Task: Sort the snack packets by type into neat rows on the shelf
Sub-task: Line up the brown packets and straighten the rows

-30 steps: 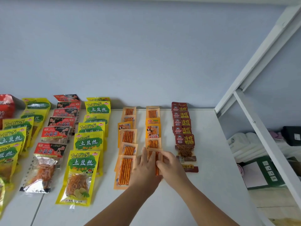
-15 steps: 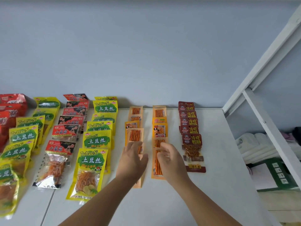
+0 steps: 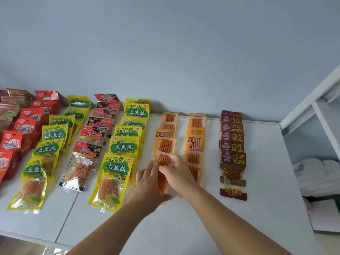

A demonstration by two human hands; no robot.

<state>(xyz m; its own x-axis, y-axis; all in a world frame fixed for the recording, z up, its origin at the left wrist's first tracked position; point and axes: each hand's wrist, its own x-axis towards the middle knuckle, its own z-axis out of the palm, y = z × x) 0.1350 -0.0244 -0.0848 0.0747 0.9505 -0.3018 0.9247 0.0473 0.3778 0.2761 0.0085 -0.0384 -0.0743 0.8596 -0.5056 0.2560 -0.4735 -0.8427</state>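
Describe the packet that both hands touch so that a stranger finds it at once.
On the white shelf, find the two orange rows of stick-snack packets. In the left row, take the frontmost packet. Only this one has the left hand and right hand on it.

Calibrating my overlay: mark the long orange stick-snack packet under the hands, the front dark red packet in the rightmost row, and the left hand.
Long orange stick-snack packet [image 3: 162, 181]: head view, on its exposed red sticks.
Front dark red packet [image 3: 238, 159]: head view, yellow lettering on label.
Left hand [image 3: 147, 184]: head view, back of hand.
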